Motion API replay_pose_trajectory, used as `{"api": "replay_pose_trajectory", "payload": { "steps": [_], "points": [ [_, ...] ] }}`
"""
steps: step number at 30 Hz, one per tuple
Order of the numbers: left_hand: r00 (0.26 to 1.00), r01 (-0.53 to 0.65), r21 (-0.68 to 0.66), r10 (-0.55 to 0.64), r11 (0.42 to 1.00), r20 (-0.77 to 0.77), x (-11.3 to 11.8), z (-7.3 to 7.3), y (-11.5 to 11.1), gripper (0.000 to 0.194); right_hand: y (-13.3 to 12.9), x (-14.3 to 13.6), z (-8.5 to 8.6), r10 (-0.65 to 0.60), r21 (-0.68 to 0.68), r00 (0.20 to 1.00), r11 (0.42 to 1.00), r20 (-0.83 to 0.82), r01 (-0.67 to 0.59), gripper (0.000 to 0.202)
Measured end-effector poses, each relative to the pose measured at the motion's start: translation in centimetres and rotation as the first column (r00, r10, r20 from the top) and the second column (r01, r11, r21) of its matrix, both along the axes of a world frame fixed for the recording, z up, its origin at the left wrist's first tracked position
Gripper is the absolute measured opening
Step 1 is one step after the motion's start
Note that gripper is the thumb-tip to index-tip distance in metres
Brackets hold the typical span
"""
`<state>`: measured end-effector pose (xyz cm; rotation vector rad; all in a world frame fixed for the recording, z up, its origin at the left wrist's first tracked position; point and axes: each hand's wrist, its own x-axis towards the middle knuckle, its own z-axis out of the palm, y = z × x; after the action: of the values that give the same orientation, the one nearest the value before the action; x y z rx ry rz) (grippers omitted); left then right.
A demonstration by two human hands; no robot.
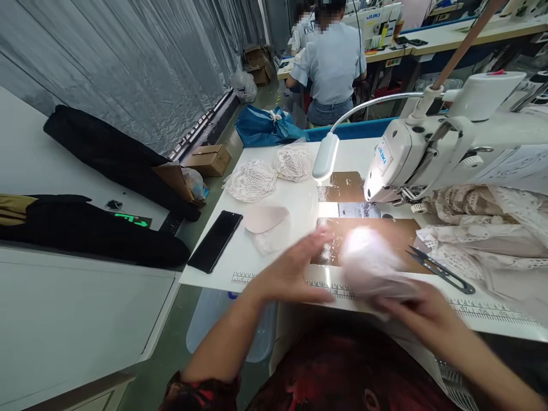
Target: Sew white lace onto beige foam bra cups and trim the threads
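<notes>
In the head view, my right hand (pixel 417 311) grips a bundle of pale, thin fabric (pixel 372 262), blurred by motion and brightly lit, over the front of the sewing machine's plate. To its left, my left hand (pixel 295 271) has its fingers spread and curved, with nothing in them, just apart from the fabric. Beyond the fabric stands the white sewing machine (pixel 391 160), its needle area above a metal plate (pixel 353 210) between brown-covered panels. Black thread snips (pixel 443 270) lie right of the fabric. Beige and sheer cut pieces (pixel 268 220) rest left of the machine.
A black phone (pixel 215 241) lies at the table's left edge. Two bundles of white lace (pixel 252 181) sit behind it, near a blue bag (pixel 269 125). Lace-trimmed fabric (pixel 492 234) is heaped at right. A lamp (pixel 326 157) hangs over the table. A seated person (pixel 334 63) is ahead.
</notes>
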<state>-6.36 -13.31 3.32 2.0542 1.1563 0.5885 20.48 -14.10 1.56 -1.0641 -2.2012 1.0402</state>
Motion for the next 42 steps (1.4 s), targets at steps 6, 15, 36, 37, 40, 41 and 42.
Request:
{"api": "replay_pose_trajectory", "payload": {
  "steps": [6,15,36,37,40,41,42],
  "points": [
    [0.971,-0.151,-0.165,0.178,0.975,0.161,1.6,-0.7,-1.0,0.030,0.2,0.0,1.8,-0.240,-0.013,0.883,0.966,-0.403,0.257,0.012],
    [0.637,0.373,-0.420,0.101,0.827,0.764,3.7,-1.4,-3.1,0.076,1.9,-1.0,-1.0,-0.221,-0.655,0.915,0.753,-0.339,-0.061,0.025],
    [0.283,-0.216,-0.666,0.698,0.714,0.657,7.3,-4.1,-3.7,0.022,0.8,-1.2,-2.8,-0.193,-0.266,0.896,0.960,-0.399,0.089,0.051],
    [0.251,-0.237,-0.666,0.707,0.707,0.661,7.9,-4.0,-3.6,0.023,0.8,-1.3,-2.6,-0.178,-0.209,0.903,0.973,-0.391,0.101,0.051],
    [0.224,-0.299,-0.648,0.712,0.700,0.665,8.8,-3.2,-3.1,0.031,1.0,-1.4,-1.6,-0.007,-0.127,0.949,0.991,-0.314,-0.035,0.030],
    [0.237,-0.330,-0.631,0.709,0.702,0.664,8.8,-2.9,-3.0,0.034,1.1,-1.3,-1.1,0.082,-0.150,0.956,0.980,-0.282,-0.128,0.022],
    [0.248,-0.365,-0.612,0.707,0.702,0.662,8.6,-2.6,-2.8,0.037,1.2,-1.0,-0.7,0.177,-0.187,0.953,0.956,-0.246,-0.226,0.022]
  ]
}}
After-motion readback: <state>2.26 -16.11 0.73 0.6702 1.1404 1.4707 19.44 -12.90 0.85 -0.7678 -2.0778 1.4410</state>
